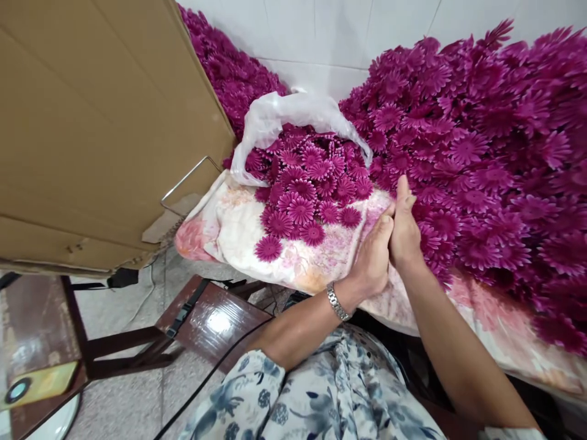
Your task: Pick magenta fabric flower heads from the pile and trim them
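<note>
My left hand and my right hand are pressed together in front of me, fingers closed, just over the edge of a floral cloth. What they hold is hidden between them. A silver watch band circles my left wrist. Loose magenta artificial flowers lie on the cloth to the left of my hands, spilling from a clear plastic bag. A large heap of the same flowers rises at the right, right beside my right hand.
A big cardboard box leans at the left with a metal wire loop beside it. Dark wooden stools stand on the speckled floor below. White tiled wall behind. More flowers are stacked behind the box.
</note>
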Motion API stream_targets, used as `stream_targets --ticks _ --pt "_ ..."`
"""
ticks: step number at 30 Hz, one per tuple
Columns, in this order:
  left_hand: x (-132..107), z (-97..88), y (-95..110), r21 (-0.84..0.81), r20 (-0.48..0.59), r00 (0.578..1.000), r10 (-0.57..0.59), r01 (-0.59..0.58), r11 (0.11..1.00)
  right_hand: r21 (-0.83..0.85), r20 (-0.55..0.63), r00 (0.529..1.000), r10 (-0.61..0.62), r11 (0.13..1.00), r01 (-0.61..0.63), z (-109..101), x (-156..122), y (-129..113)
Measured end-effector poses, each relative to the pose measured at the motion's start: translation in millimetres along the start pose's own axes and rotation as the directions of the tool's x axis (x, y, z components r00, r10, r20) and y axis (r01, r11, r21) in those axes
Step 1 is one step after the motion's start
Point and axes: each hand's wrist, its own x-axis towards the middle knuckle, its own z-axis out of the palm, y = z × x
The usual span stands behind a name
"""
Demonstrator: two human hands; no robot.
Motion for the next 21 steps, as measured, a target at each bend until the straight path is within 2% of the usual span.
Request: stream_targets --ticks 2,4,6,8,12,18,21 --pt "-2 -1.2 0 -0.148 -0.054 0.996 -0.068 0.060 0.987 0.038 0.002 0.998 -0.060 0.998 0.060 -3 8 5" --pt "2 -5.3 9 -0.254 -0.130 0.983 -0.128 0.092 0.963 0.102 0.029 0.985 -0.168 0.981 0.164 -7 2 8" --pt "7 -11.6 20 -0.301 -0.125 0.978 -0.165 0.121 0.946 0.117 0.063 0.965 -0.253 0.963 0.245 -13 -11 7" --pt "8 -18.0 28 -0.301 -0.143 0.974 -0.173 0.124 0.946 0.029 0.090 0.950 -0.298 0.955 0.296 -20 -23 5" --pt "-3 -24.7 28 -0.259 -0.078 0.962 -0.261 0.233 0.937 -0.179 0.133 0.936 -0.325 0.921 0.345 -29 -34 5" --pt "-14 -22.9 18 -0.213 -0.051 0.975 -0.217 0.201 0.956 -0.195 0.152 0.918 -0.365 0.900 0.390 -30 -39 14" --pt "-17 -26.0 18 -0.168 -0.107 0.974 -0.200 0.181 0.969 -0.219 0.095 0.889 -0.447 0.862 0.457 -33 -42 13"
